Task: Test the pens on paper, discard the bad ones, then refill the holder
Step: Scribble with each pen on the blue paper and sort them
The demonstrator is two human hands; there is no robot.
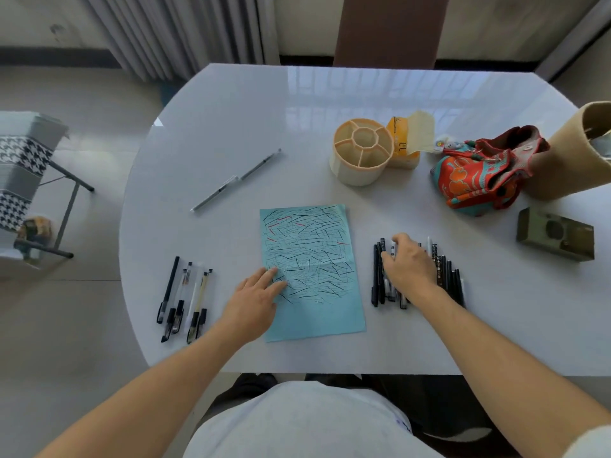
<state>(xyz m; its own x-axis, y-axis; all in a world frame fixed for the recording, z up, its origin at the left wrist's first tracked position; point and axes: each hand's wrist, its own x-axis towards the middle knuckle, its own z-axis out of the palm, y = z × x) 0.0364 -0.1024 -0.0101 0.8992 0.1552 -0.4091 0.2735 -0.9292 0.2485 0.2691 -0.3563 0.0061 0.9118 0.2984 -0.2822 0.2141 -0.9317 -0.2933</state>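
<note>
My left hand (256,297) lies flat, fingers straight, pressing the lower left part of the blue paper (314,312) at the centre of the frame; the sheet is dense with black test strokes and a few red ones. My right hand (408,267) is down on the big pen row (444,276) at right of centre, fingers curled over the barrels. I cannot tell whether one pen is actually pinched or the fingertips only rest on the pile.

Risks from here, as I judge them:
- pens in that row lie touching, side by side — lifting one could drag or roll its neighbours toward the near table edge
- the smaller pen cluster (185,299) at lower left and the two lone pens (236,180) at upper left are separate groups; I can't read which is good and which is bad, so mixing them would undo the sorting
- almost no clean paper left except the bottom strip; a faint new stroke could be lost among old ones
- if my left hand eases, the sheet may slide on the glossy table (215,104)

Containers: the round cream holder (362,175), upper right of centre, has a centre well and ring compartments — all that I can see are empty. Tan cylinder (568,150) at the right edge lies tipped; contents unclear
</note>
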